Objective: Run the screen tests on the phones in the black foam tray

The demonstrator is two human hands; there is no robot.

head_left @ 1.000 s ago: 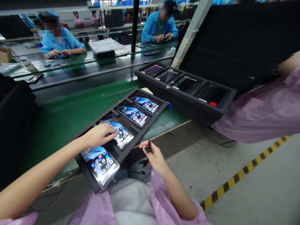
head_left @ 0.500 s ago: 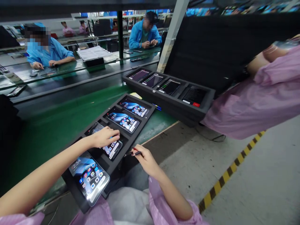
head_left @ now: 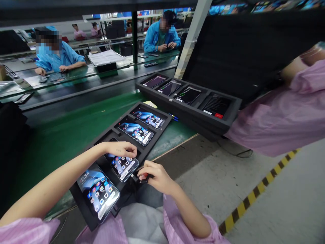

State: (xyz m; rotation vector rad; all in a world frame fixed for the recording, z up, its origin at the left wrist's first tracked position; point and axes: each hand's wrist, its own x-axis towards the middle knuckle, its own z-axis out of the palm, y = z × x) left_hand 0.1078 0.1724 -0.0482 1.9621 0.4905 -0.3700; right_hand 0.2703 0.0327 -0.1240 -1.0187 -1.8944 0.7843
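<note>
My left hand (head_left: 122, 148) is closed over the upper edge of a phone (head_left: 123, 165), its fingertips curled at the far side. That phone's lit bottom end juts past the near edge of a black foam tray (head_left: 162, 121). By the phone's bottom end, my right hand (head_left: 158, 177) pinches a black and red cable plug (head_left: 143, 178) with a pale metal tip pointing at the phone. A nearer phone (head_left: 99, 193) also overhangs the tray, its home screen lit. Two more lit phones, a middle one (head_left: 136, 130) and a far one (head_left: 148, 117), lie in their slots.
A second foam tray (head_left: 175, 98) with several dark-screened phones stands behind to the right, near a pink sleeve (head_left: 281, 108) of another person. Blue pens (head_left: 174, 117) lie on the green bench (head_left: 58, 123). People in blue jackets sit across the line.
The held phone has slid toward me, past the tray's near edge. My left fingers have curled in on it. The plug in my right hand now points at the phone's bottom end.
</note>
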